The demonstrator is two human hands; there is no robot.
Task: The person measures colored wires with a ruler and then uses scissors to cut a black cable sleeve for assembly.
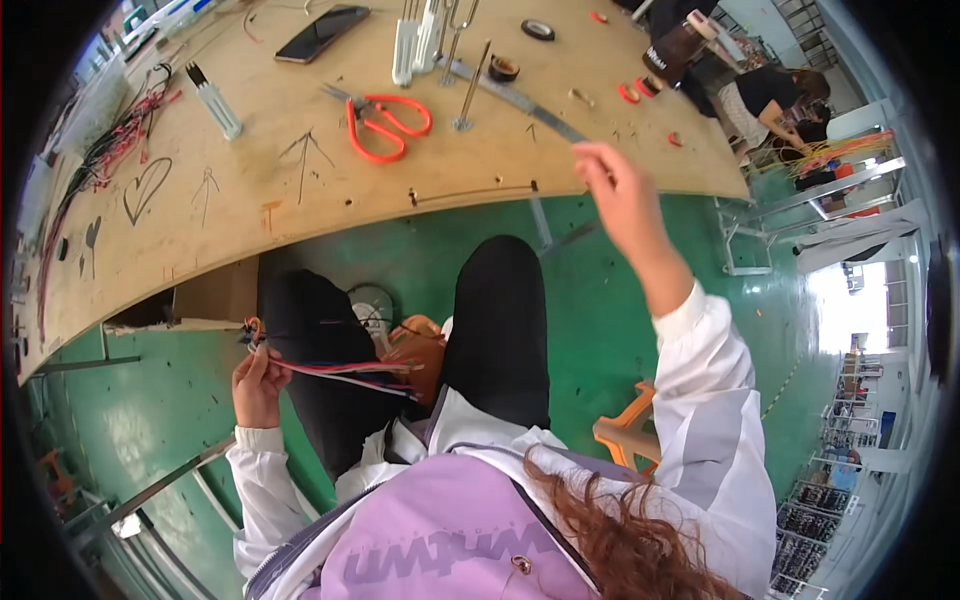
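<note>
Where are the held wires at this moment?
In the head view, the wires are left of centre, in the left hand, trailing right over the left thigh.

Left grip [257, 386] pinched, right grip [622, 198] outstretched

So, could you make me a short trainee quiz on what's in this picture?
1. Open question: what does the left grip hold?
2. True or false: the scissors with red handles are in the right grip.
3. Choose: which lies nearer the person's knees, the phone or the scissors?

Key:
1. A bundle of wires, red and white among them.
2. False: the scissors lie on the tabletop, apart from that grip.
3. The scissors; the phone lies farther back.
</note>
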